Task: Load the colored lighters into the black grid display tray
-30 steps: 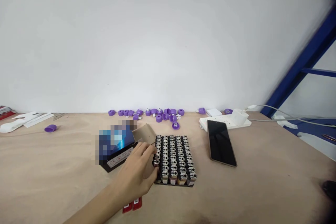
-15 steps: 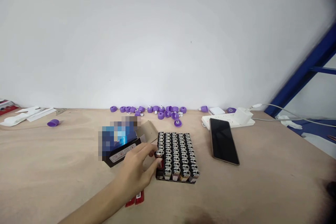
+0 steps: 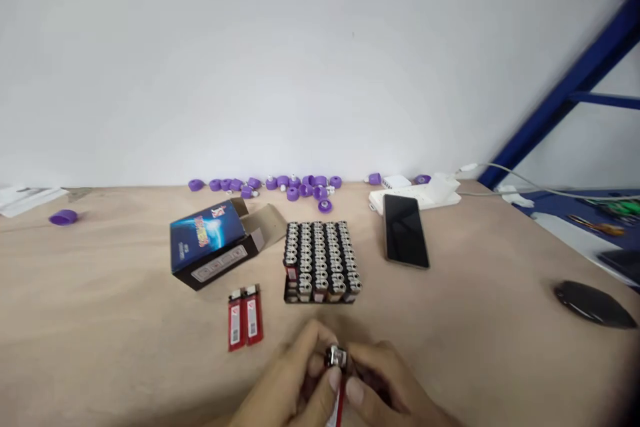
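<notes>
At the bottom centre, my left hand [image 3: 295, 380] and my right hand [image 3: 385, 380] both grip one red lighter [image 3: 337, 356], its metal top pointing up between the fingertips. Behind them stands a black tray [image 3: 320, 301] filled with rows of lighters [image 3: 320, 260]; its front left corner holds no lighter. Two red lighters [image 3: 235, 325] lie side by side on the table, left of my hands. Farther left, a blue and black box [image 3: 207, 240] rests on its side with its cardboard flap open.
Purple caps [image 3: 293, 193] line the wall. A phone [image 3: 406, 231] lies right of the tray beside a white power strip [image 3: 425, 197] with a cable. At the far right are a black object [image 3: 595, 304] and a blue frame [image 3: 560, 90].
My left hand has moved from the tray's left side to the bottom centre with a red lighter. My right hand has come into view. The view has tilted and shifted.
</notes>
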`<action>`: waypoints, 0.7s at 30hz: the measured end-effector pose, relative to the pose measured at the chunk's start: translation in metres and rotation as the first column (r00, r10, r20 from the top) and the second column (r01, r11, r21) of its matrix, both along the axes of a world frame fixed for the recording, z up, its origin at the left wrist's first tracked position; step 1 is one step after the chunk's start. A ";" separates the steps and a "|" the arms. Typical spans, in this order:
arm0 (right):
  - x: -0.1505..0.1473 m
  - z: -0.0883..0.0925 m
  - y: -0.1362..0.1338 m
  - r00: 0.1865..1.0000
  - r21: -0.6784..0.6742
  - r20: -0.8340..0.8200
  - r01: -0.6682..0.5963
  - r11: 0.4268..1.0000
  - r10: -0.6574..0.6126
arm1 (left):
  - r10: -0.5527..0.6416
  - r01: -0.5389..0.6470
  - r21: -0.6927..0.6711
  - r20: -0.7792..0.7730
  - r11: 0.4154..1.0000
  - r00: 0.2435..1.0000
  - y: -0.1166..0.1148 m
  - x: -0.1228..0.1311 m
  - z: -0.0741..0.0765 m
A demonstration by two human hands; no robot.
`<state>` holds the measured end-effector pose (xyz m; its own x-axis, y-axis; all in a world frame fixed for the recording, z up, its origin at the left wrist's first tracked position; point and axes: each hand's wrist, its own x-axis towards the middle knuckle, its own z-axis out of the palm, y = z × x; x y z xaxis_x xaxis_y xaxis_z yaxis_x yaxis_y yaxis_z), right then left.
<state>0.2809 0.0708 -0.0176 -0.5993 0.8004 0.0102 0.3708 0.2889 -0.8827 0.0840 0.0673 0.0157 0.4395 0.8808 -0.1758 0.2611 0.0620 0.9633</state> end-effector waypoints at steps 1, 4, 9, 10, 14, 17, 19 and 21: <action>-0.001 0.003 0.001 0.997 -0.056 -0.075 0.012 0.998 -0.016 | -0.048 0.047 -0.015 -0.016 0.999 0.999 -0.008 0.005 -0.011; -0.005 0.014 0.004 0.986 -0.159 -0.158 0.021 0.987 -0.047 | -0.067 0.066 -0.021 -0.064 0.998 0.996 -0.018 0.012 -0.028; -0.005 0.024 0.013 0.986 -0.224 -0.166 -0.031 0.974 -0.007 | -0.091 0.092 -0.114 0.017 0.989 0.996 -0.014 0.011 -0.022; -0.005 0.024 0.014 0.986 -0.235 -0.164 -0.042 0.971 0.003 | -0.075 0.082 -0.132 0.054 0.988 0.996 -0.014 0.012 -0.021; -0.003 0.024 0.017 0.990 -0.226 -0.140 -0.045 0.973 0.013 | -0.016 0.046 -0.168 0.180 0.985 0.983 -0.015 0.015 -0.024; -0.005 0.021 0.014 0.993 -0.228 -0.121 -0.019 0.973 -0.009 | -0.025 0.052 -0.154 0.175 0.987 0.984 -0.013 0.015 -0.028; -0.007 0.019 0.012 0.995 -0.224 -0.090 0.026 0.974 -0.047 | -0.056 0.075 -0.135 0.137 0.988 0.989 -0.010 0.014 -0.029; -0.008 0.019 0.012 0.995 -0.206 -0.073 0.050 0.977 -0.066 | -0.075 0.088 -0.129 0.106 0.988 0.992 -0.009 0.013 -0.028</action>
